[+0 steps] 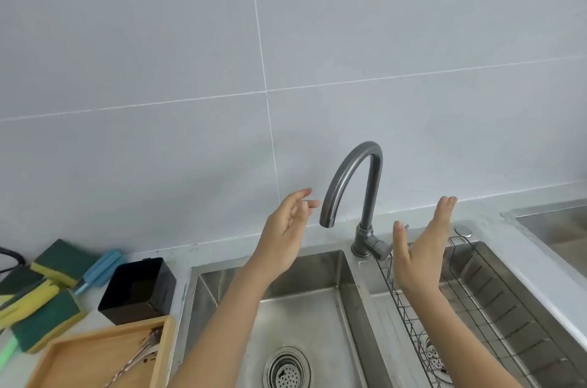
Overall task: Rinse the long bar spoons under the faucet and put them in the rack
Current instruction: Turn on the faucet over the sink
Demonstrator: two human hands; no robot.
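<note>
A grey curved faucet (352, 184) stands behind the divider of a steel double sink (317, 308), its spout over the left basin with no water running. My left hand (286, 228) is raised left of the spout, fingers apart, holding nothing. My right hand (419, 251) is held up flat just right of the faucet's lever (379, 249), empty too. Long bar spoons (139, 356) with dirty ends lie in a wooden tray (79, 359) at the lower left. A wire rack (476, 308) sits in the right basin.
A black square container (139, 289) stands behind the tray. Green and yellow sponges (41, 289) and a blue brush (100, 270) lie on the counter at the left. A round drain strainer (286, 370) sits in the left basin. Another steel surface (559, 228) is at far right.
</note>
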